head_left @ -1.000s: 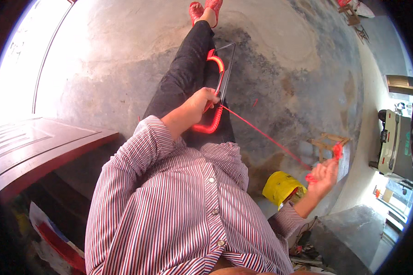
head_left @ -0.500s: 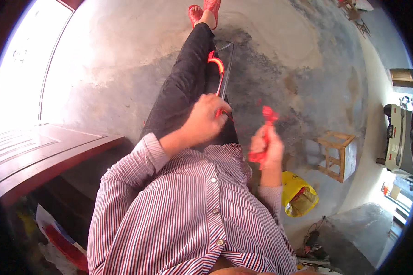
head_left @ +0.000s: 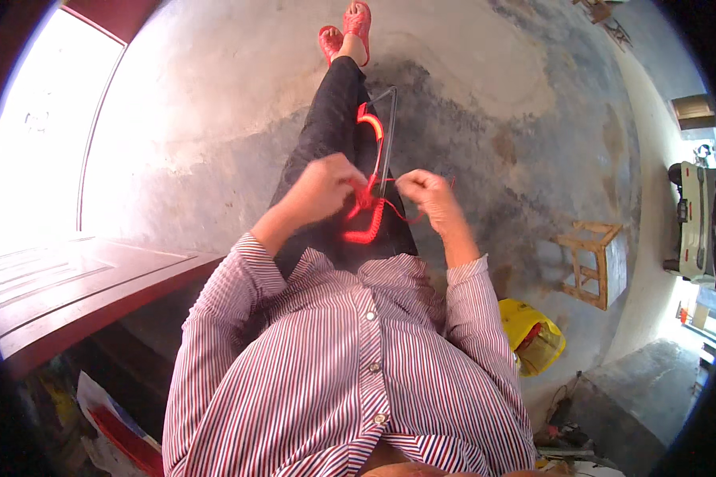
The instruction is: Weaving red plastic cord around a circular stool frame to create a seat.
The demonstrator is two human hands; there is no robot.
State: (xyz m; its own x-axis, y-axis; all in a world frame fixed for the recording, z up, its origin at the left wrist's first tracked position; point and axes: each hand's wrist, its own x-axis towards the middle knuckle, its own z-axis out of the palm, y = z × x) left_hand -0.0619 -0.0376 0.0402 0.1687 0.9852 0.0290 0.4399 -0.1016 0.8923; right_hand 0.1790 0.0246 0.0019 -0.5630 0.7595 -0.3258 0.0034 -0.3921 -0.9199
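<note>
I see my left hand (head_left: pixel 324 189) in the middle of the picture, curled tight on a dark metal frame (head_left: pixel 387 135) that lies along my lap. The frame is long and thin, and it points to 12 o'clock, toward my feet. Red cord (head_left: pixel 370 211) is wrapped on the frame in a fat bunch just at 3 o'clock of my left hand, and more red wrap (head_left: pixel 371 124) sits higher up the frame.

My right hand (head_left: pixel 427 193) is at 3 o'clock of the frame, very near it. Its fingers are pinched shut on a thin strand of the red cord. The strand droops in a small loop between my right hand and the fat bunch. The two hands are close, with the frame between them.

My legs in dark trousers (head_left: pixel 330 127) stretch to 12 o'clock, and my red sandals (head_left: pixel 347 28) are at the top. My striped shirt (head_left: pixel 350 366) fills the bottom.

On the grey floor (head_left: pixel 215 103), a small wooden stool (head_left: pixel 593 264) stands at 3 o'clock, well apart from my hands. A yellow bag (head_left: pixel 537 338) lies at 4 o'clock, by my right elbow. A dark red door (head_left: pixel 71 278) is at 9 o'clock.
</note>
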